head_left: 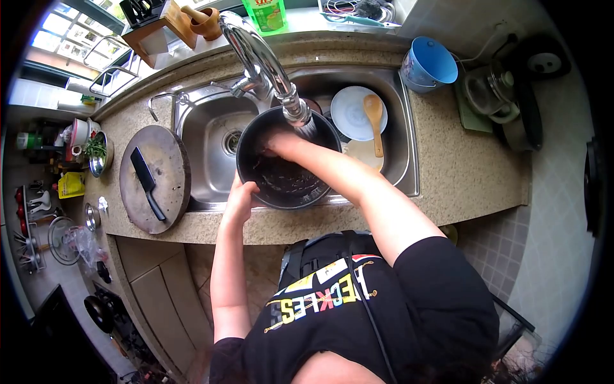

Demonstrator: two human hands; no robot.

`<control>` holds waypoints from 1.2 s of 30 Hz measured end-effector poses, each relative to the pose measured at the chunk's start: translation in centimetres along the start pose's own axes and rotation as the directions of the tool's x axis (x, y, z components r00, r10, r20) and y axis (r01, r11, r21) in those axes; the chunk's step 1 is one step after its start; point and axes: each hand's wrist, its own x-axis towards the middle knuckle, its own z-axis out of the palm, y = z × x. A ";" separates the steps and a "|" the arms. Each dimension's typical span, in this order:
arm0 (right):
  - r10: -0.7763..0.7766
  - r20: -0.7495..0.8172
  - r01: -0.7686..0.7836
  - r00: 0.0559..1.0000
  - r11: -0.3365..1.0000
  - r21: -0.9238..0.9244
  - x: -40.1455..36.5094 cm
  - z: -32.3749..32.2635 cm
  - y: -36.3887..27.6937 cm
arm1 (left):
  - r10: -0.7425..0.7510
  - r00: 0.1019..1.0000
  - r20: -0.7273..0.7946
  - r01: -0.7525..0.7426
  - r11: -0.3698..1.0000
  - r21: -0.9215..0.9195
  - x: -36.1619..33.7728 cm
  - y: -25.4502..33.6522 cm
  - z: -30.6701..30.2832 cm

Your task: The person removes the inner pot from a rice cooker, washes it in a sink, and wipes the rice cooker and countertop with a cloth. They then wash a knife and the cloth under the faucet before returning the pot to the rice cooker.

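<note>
Head view: the left hand (236, 200) holds the near left side of the dark pot (280, 182), its fingers partly hidden; the pot is over the sink (206, 163); it looks stiff, probably heavy with water and slippery, so opposite outer sides give the safest hold; the right hand (279, 143) is inside, fingers spread or pinching, I cannot tell; beyond stands the tap (256, 48).

On my feed, the black shirt (416, 307) by the counter (473, 163)'s near edge appears to read "RECKLESS"; the green bottle (266, 14)'s label is unclear.
</note>
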 end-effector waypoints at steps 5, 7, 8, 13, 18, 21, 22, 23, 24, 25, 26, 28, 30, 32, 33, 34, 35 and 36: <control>0.484 0.452 -0.173 0.749 0.802 -0.572 -3.8 1.7 -0.9 | 0.027 0.999 -0.023 -0.029 0.998 -0.060 0.2 -0.5 0.2; 0.521 0.710 -0.166 0.474 0.844 -0.509 -4.7 -1.2 -5.1 | 0.011 0.999 -0.035 -0.013 0.998 -0.067 -0.2 0.1 1.0; 0.472 0.782 -0.185 0.407 0.881 -0.435 -4.7 0.3 -5.5 | -0.004 0.999 -0.046 0.001 0.998 -0.069 -0.4 0.3 1.5; 0.321 0.543 -0.599 0.776 0.645 0.474 -1.1 -1.8 -8.9 | -0.041 0.999 0.006 0.041 0.998 -0.057 0.1 -0.7 0.1; 0.664 0.297 -0.097 0.686 -0.321 0.942 3.1 -3.9 -4.7 | -0.108 0.991 0.076 0.110 0.993 -0.030 -0.8 0.1 0.6; 0.817 0.122 -0.018 0.563 -0.135 0.991 3.1 -5.2 -7.6 | -0.119 0.991 0.063 0.119 0.993 0.005 -1.1 0.5 1.3; 0.814 0.096 -0.128 0.573 -0.027 0.991 2.7 -4.6 -8.3 | -0.121 0.990 0.067 0.121 0.993 0.005 -1.0 0.4 1.3; 0.713 0.108 -0.266 0.693 0.113 0.957 1.9 -4.1 -9.0 | -0.114 0.988 0.103 0.115 0.993 -0.008 -0.8 0.4 1.0; 0.603 -0.022 -0.281 0.798 0.404 0.870 1.0 -3.3 -9.3 | -0.106 0.985 0.137 0.110 0.994 -0.018 -0.6 0.3 0.6; 0.481 0.094 -0.357 0.872 0.492 0.794 0.1 -3.8 -9.7 | -0.119 0.984 0.130 0.126 0.991 -0.047 -0.5 0.1 0.0; 0.358 0.279 -0.425 0.891 0.444 0.789 -1.2 -4.4 -9.8 | -0.118 0.984 0.131 0.125 0.991 -0.047 -0.3 0.0 -0.4; 0.162 0.530 -0.546 0.832 0.406 0.733 -2.9 -4.8 -8.9 | -0.091 0.974 0.207 0.085 0.996 0.036 -0.5 0.8 0.0; 0.063 0.619 -0.535 0.783 0.575 0.619 -4.7 -4.9 -7.7 | -0.082 0.986 0.144 0.093 0.993 -0.067 -1.0 0.9 0.9; 0.081 0.777 -0.498 0.624 0.808 0.316 -5.9 -8.1 -8.1 | 0.005 1.000 0.025 -0.003 0.996 -0.093 0.0 -0.2 0.5; 0.086 0.753 -0.428 0.653 0.862 0.272 -6.8 -6.4 -6.8 | 0.006 1.000 0.027 -0.003 0.995 -0.095 0.2 -0.4 0.5; 0.087 0.754 -0.429 0.651 0.862 0.271 -7.0 -5.2 -6.3 | 0.017 1.000 0.023 -0.015 0.997 -0.079 0.3 -0.5 0.5; 0.048 0.701 -0.339 0.711 0.897 0.283 -7.1 -4.0 -5.9 | 0.027 0.999 0.017 -0.026 0.998 -0.061 0.4 -0.6 0.4; 0.003 0.645 -0.245 0.764 0.926 0.287 -7.0 -3.0 -5.6 | 0.028 0.999 0.017 -0.027 0.998 -0.062 0.6 -1.0 0.2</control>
